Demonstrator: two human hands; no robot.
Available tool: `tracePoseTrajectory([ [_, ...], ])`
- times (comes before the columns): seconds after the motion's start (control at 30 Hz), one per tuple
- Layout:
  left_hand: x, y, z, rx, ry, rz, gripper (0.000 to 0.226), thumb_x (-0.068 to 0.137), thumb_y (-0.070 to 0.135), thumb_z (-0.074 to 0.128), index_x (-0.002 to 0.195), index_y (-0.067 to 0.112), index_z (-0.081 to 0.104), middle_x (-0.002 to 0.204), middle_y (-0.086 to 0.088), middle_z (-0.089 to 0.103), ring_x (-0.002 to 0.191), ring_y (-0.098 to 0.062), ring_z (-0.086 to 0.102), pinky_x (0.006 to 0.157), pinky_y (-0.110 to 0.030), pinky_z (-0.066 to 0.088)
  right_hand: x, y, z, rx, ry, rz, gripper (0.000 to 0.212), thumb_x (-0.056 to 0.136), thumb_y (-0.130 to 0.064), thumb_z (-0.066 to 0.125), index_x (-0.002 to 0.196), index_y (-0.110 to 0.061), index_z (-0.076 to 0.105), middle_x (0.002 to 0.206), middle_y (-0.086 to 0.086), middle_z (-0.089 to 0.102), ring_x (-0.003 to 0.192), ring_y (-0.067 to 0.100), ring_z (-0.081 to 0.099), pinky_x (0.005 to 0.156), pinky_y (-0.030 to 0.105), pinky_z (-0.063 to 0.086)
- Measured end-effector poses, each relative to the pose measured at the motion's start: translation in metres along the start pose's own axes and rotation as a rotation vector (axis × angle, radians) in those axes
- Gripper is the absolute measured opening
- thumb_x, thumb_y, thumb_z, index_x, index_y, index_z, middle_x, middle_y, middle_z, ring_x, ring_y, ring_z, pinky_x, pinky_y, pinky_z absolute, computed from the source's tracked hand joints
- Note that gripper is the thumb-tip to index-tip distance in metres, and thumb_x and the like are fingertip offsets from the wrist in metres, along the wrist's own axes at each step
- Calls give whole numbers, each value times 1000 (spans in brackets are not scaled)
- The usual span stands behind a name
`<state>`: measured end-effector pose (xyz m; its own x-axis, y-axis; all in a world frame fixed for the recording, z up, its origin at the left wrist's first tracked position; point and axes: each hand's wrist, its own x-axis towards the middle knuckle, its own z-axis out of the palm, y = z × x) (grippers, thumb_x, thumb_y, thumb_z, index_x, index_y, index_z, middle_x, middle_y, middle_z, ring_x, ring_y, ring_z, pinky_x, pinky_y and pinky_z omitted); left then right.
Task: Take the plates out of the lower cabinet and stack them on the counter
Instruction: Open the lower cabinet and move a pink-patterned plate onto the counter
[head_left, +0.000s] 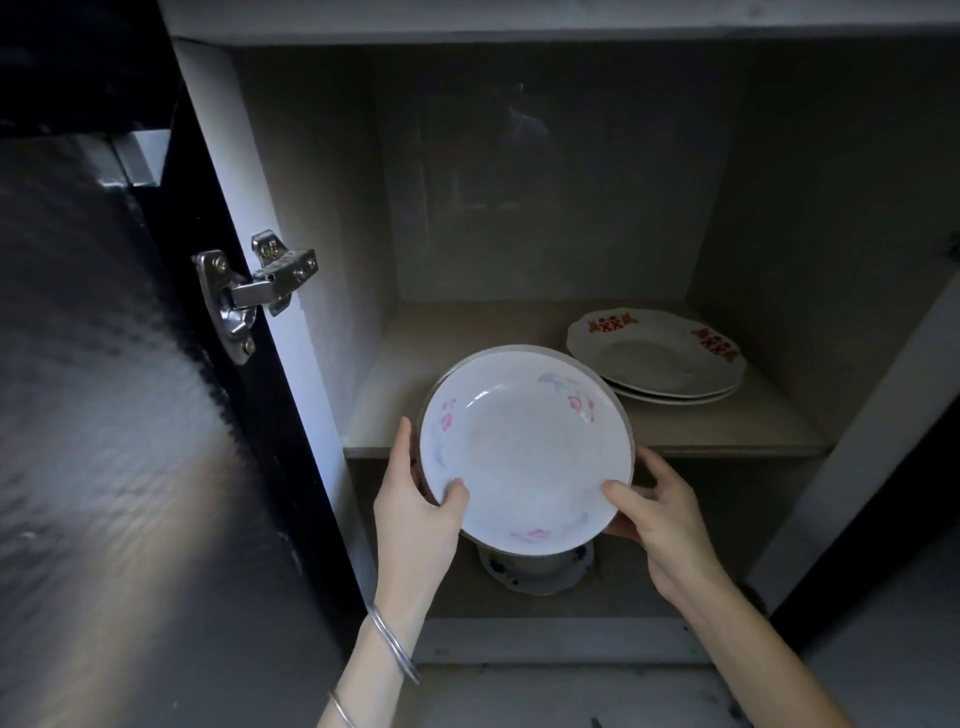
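White floral plate (524, 447) is gripped by both your left hand (415, 514) and right hand (660, 514), thumbs on the rim, over the shelf (727, 441) edge.

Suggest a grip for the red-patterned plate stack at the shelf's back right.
Take the red-patterned plate stack by its scalloped rim, one hand on each side, coming in from the cabinet's open front. It lies flat on the shelf, and the flared rim likely leaves room for fingers underneath. The left hand and right hand both hold the floral plate, so free them first.
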<state>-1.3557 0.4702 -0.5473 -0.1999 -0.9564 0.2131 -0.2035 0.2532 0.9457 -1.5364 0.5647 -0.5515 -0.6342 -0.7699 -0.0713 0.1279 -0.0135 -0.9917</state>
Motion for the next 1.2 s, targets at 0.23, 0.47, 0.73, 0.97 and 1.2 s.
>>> tracePoseTrajectory([
  [0.23,-2,-5,-1,-124,-124,-127,37,66,11,67,102,19,62,100,1,70,91,-15,66,76,-37,56,-16,1,-25,-91,21,-70,59,78,8,63,123,-26,47,75,0,71,67,5,69,49,16,52],
  [0.47,-16,1,1,-143,-131,-153,28,61,17,67,88,21,60,84,3,70,81,-22,66,71,-40,55,-28,-13,-41,-227,13,-109,51,77,2,66,114,-30,52,79,-3,72,71,7,69,54,16,52],
  [0.73,-30,91,-31,-46,-141,-327,18,72,4,71,80,16,60,73,-3,68,68,-23,61,63,-39,50,-83,-85,-32,-225,127,67,39,78,2,64,101,-30,59,72,-6,70,63,13,65,58,32,57],
  [0.97,-58,208,-83,62,-209,-474,13,76,4,68,81,13,60,77,-2,68,69,-17,62,59,-29,47,-167,-201,-18,-334,251,204,20,84,-9,62,103,-16,61,67,3,68,52,10,60,43,29,52],
  [1.2,-74,326,-134,99,-301,-539,14,76,-1,67,83,9,60,65,4,69,56,-2,62,51,-19,49,-241,-322,-9,-402,280,314,17,79,-20,71,93,-17,62,64,-3,69,48,4,59,42,16,45],
])
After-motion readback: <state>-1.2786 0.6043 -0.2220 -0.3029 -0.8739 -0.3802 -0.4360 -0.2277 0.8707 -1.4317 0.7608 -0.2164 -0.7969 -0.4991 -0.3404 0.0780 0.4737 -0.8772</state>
